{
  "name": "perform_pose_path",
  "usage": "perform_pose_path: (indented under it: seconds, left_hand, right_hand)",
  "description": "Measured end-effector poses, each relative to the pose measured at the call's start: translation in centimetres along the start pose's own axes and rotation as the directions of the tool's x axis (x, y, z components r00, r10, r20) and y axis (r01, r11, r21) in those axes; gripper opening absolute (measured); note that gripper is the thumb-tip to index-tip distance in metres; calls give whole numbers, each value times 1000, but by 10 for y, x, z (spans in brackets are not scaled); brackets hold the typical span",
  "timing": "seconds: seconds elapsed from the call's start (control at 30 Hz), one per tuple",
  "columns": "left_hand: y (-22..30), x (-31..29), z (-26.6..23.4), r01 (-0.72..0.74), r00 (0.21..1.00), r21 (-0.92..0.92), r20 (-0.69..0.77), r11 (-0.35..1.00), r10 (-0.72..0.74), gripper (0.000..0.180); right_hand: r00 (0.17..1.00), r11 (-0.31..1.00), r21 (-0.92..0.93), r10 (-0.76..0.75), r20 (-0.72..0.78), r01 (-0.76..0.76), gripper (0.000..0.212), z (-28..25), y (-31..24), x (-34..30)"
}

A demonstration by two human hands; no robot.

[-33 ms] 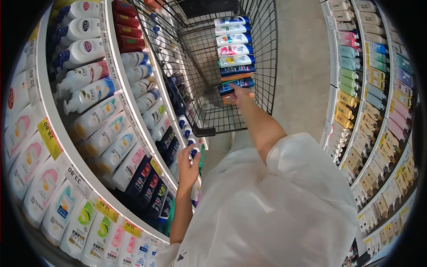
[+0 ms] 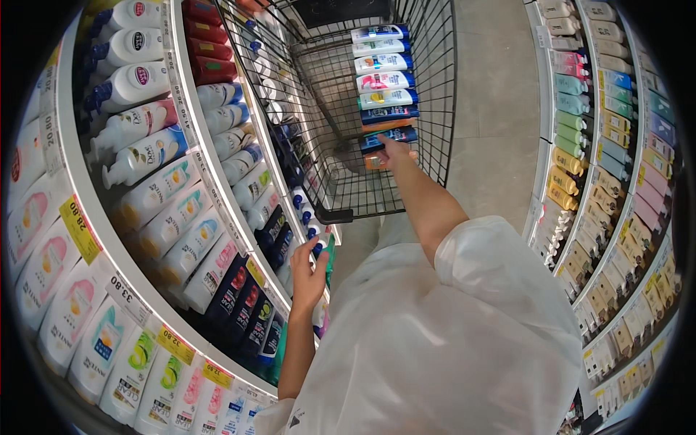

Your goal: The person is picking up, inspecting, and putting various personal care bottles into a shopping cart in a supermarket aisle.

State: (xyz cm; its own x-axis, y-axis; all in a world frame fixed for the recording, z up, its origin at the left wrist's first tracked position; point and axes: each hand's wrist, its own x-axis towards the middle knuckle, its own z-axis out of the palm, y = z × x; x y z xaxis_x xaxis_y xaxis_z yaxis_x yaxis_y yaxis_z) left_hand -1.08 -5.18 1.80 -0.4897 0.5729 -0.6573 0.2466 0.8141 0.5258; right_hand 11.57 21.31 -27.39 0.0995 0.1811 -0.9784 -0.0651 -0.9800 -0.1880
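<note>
Dark blue bottle (image 2: 407, 135) lies beneath the right hand (image 2: 395, 151)

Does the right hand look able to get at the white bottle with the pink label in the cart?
Probably yes: the right hand reaches into the open cart, and nothing covers the white bottle; the hand would only need to leave the dark blue bottle.

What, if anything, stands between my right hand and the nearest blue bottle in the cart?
Nothing visible: your right hand is against that blue bottle, inside the wire cart.
</note>
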Motion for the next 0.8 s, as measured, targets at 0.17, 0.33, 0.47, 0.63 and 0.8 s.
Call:
perform_pose_path:
  seconds: [0.17, 0.33, 0.47, 0.63, 0.8]
  left_hand:
    - [-9, -6, -4, 139, 990, -84, 20, 987, -138, 41]
    - [-14, -5, -3, 174, 985, -249, 30, 953, -172, 39]
    - [-6, -4, -6, 155, 987, -267, 7, 951, -159, 38]
    - [1, -8, -17, 125, 990, -287, -27, 950, -139, 38]
    - [11, -15, -39, 69, 987, -301, -118, 951, -109, 38]
  right_hand:
    - [999, 999, 40, 28, -46, -26, 36, 0, 0, 23]
    - [996, 998, -15, 58, -63, -60, 50, 1, -6, 30]
    - [996, 995, -74, 56, -68, -61, 64, -8, -11, 29]
    - [996, 986, -142, 89, -7, -89, 67, -38, 0, 3]
    - [994, 901, -434, 33, 108, 18, 55, -56, 20, -32]
